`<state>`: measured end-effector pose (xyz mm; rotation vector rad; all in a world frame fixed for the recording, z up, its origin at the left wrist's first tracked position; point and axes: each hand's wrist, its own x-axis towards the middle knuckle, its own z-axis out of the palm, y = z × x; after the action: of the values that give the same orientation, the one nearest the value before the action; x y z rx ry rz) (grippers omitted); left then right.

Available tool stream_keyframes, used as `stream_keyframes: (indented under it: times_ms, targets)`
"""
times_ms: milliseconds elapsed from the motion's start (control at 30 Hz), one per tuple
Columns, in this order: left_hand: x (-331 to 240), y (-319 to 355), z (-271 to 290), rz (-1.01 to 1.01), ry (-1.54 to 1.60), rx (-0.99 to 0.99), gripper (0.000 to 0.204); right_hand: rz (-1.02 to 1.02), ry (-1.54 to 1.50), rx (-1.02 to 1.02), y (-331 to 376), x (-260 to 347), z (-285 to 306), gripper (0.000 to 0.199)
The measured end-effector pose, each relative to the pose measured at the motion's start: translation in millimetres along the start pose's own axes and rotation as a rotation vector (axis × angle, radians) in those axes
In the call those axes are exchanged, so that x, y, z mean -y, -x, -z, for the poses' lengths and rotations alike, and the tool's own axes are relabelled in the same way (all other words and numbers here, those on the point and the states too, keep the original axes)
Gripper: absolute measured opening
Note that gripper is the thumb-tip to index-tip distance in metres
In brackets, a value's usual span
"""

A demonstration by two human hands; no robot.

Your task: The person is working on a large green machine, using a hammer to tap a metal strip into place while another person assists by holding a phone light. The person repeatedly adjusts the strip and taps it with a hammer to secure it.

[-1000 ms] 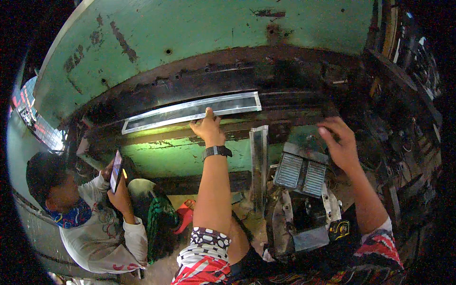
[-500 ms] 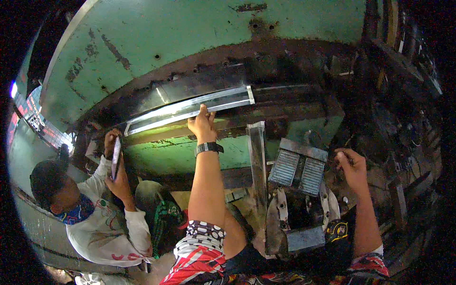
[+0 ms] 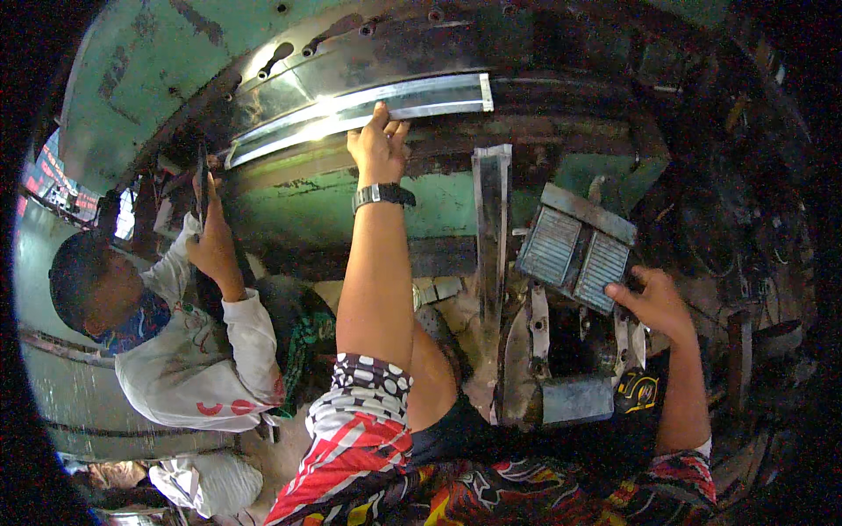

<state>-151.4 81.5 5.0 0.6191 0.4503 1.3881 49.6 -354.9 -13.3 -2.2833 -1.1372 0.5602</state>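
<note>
My left hand (image 3: pixel 379 151), with a dark watch on its wrist, reaches forward and grips the near edge of a long, narrow sheet-metal strip (image 3: pixel 430 103). The strip has bright bent edges and rests along the dark bed of a large green machine (image 3: pixel 342 210). At the right, my right hand (image 3: pixel 658 302) is closed on the lower right edge of a tilted grey metal block (image 3: pixel 589 206) with two ribbed panels. Its thumb lies on one panel; the other fingers are partly hidden.
Another person (image 3: pixel 202 351) sits close at the left, holding a flat dark device (image 3: pixel 203 188). An upright metal channel (image 3: pixel 492 219) stands between my arms. Below the ribbed block is a metal frame (image 3: pixel 519 368) with a flat grey plate (image 3: pixel 577 400). Dark machinery crowds the right side.
My right hand has moved left onto the ribbed block, from beside it. My left hand stays on the strip. The whole view has shifted, so the machine appears higher.
</note>
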Motion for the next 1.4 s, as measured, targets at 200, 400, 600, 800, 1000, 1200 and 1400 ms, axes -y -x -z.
stream_keyframes:
  times_ms: [200, 400, 600, 800, 1000, 1200, 1400]
  targets:
    - [6, -64, 68, 0.078, 0.129, 0.133, 0.021, -0.055, 0.076, 0.147, -17, 41, 7, 0.071]
    - [29, -69, 77, 0.21, 0.22, 0.206, 0.019, -0.049, -0.13, 0.179, -32, 38, -26, 0.087]
    - [20, 4, 16, 0.275, -0.038, 0.085, 0.025, -0.099, -0.133, 0.169, -24, 11, -47, 0.091]
    - [10, 11, 29, 0.223, -0.014, 0.145, 0.026, -0.055, -0.282, 0.303, -4, 42, -47, 0.094]
    - [15, 4, 31, 0.241, -0.004, 0.147, 0.024, -0.061, -0.302, 0.299, -7, 24, -60, 0.092]
    - [30, 9, 30, 0.238, -0.218, 0.141, 0.016, -0.105, -0.323, 0.341, -10, 15, -46, 0.089]
    - [51, -1, 1, 0.114, -0.263, 0.194, 0.018, 0.085, -0.419, 0.272, -46, -18, -21, 0.084]
